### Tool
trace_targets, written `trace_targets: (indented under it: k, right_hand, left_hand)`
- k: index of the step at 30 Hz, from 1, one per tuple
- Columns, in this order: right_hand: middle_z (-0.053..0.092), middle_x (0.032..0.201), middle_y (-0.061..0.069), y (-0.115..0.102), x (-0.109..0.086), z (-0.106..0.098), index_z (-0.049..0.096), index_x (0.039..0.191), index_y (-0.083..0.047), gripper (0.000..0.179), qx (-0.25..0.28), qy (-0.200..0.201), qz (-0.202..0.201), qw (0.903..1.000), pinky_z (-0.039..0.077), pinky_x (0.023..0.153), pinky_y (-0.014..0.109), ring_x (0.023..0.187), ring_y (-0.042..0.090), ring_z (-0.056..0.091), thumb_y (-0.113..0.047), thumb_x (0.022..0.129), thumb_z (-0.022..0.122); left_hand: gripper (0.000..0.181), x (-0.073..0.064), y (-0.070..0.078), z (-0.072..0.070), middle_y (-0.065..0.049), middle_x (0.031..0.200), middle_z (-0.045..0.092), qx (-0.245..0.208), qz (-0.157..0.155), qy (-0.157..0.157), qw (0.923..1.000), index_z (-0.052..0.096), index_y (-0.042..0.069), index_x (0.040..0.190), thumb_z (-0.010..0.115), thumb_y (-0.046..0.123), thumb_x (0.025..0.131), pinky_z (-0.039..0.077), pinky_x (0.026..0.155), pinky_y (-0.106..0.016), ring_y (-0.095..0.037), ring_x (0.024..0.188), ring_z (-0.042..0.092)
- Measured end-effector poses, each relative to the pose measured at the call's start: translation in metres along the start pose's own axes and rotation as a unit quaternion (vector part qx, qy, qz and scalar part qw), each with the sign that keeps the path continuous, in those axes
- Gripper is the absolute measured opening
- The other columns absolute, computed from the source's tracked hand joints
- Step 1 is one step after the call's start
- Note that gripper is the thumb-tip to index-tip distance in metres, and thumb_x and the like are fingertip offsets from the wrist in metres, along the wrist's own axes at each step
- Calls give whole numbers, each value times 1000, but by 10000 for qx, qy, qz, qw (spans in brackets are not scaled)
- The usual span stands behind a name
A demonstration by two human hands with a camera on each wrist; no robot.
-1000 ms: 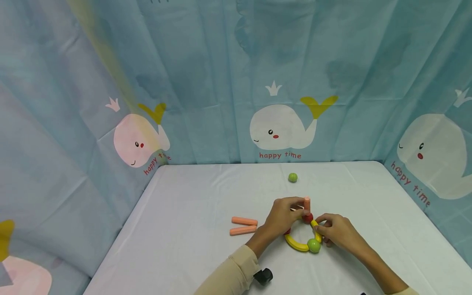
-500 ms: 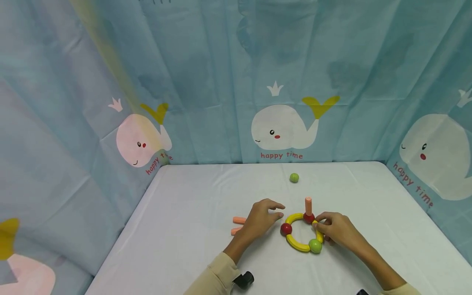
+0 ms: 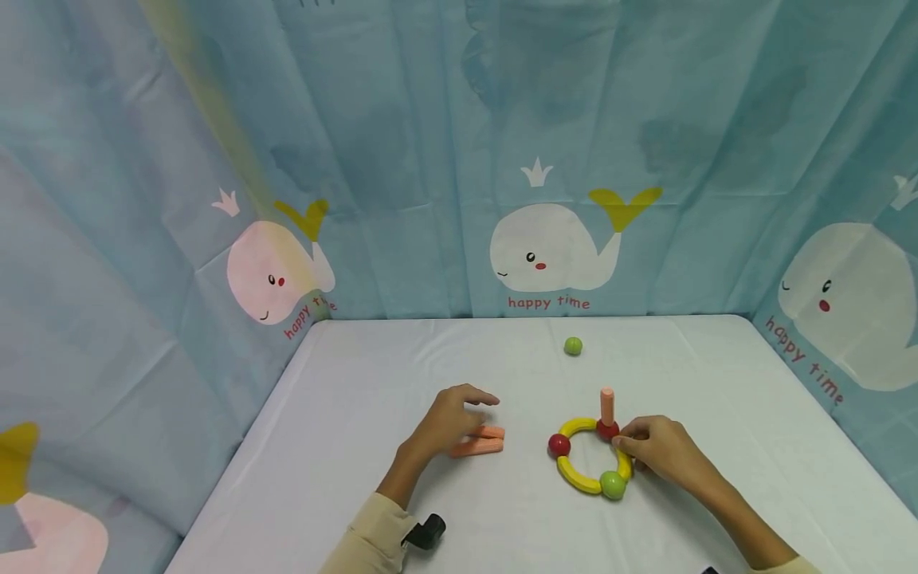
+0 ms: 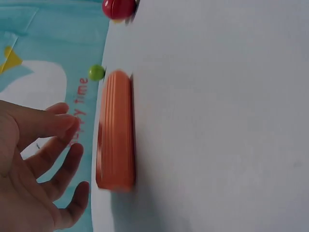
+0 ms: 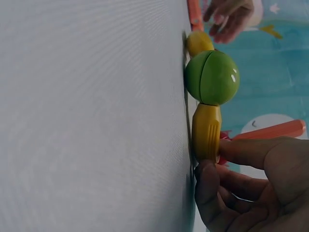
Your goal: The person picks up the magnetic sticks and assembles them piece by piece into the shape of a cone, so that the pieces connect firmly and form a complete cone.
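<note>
Curved yellow pieces (image 3: pixel 578 478), two red balls (image 3: pixel 559 445) and a green ball (image 3: pixel 613 485) form a ring on the white table. An orange stick (image 3: pixel 607 406) stands upright on the far red ball (image 3: pixel 607 430). At the ring's right side, my right hand (image 3: pixel 667 448) pinches the right-hand yellow curved piece (image 5: pixel 206 133) between thumb and fingers. My left hand (image 3: pixel 448 421) hovers with loosely bent fingers over two orange sticks (image 3: pixel 479 448) lying side by side. In the left wrist view those fingers are apart from the nearer ridged stick (image 4: pixel 116 130).
A loose green ball (image 3: pixel 573 346) lies near the far edge of the white-covered table (image 3: pixel 373 383). Behind the table hangs a blue curtain (image 3: pixel 402 239) with printed whales. A black wrist device (image 3: pixel 428 532) sits on the left sleeve.
My left hand has let go of the upright orange stick and moved left to the two lying sticks. The stick stays standing. My right hand keeps its pinch on the ring.
</note>
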State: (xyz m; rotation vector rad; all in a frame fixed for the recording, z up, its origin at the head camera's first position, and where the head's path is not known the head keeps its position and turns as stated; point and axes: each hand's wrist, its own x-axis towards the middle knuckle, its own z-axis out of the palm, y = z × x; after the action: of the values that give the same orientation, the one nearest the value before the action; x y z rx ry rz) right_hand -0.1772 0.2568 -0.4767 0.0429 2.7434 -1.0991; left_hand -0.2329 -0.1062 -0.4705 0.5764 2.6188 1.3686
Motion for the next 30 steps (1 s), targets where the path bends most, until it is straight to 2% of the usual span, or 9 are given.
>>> trace_targets:
  k: [5,8,11,17,21,30]
  right_hand:
    - [67,81,4,2,-1,1,70,122,4,38,168,2,132,9998,58,58,33,65,18,62,-21,96,78]
    - [65,80,6,3,-2,2,63,135,3,48,221,31,151,9996,59,57,34,63,19,62,-18,95,79]
    - [64,79,7,4,-4,3,59,144,1,55,252,21,121,9996,59,57,34,62,20,62,-16,94,78]
    - [62,78,7,3,-6,2,61,143,-1,52,303,-5,57,9995,58,56,34,62,21,61,-17,95,77]
    - [62,78,6,4,-7,2,63,140,-2,50,295,-17,12,9996,56,56,33,61,20,61,-20,95,78]
    - [65,81,6,1,-9,1,65,133,-2,45,241,13,28,9997,58,58,33,64,20,61,-19,94,79]
  left_hand:
    - [35,-7,-12,-11,-8,129,72,316,-219,-141,9992,79,10,122,69,0,90,50,104,-60,-35,128,62]
    - [29,-10,-18,-15,-8,124,73,481,-227,-239,9983,80,8,120,74,4,92,51,103,-59,-34,123,64]
    - [28,-11,-22,-16,-8,119,74,621,-229,-286,9974,80,6,118,77,3,91,52,101,-56,-32,117,65]
    - [25,-12,-26,-17,-8,113,74,704,-278,-304,9967,81,5,115,80,2,90,56,90,-46,-23,104,67]
    - [22,-12,-28,-15,-7,111,74,810,-188,-266,9962,81,6,114,79,4,93,57,85,-41,-20,100,66]
    - [22,-8,-28,-8,0,111,75,754,-48,169,9970,78,12,119,78,15,97,56,84,-37,-17,100,67]
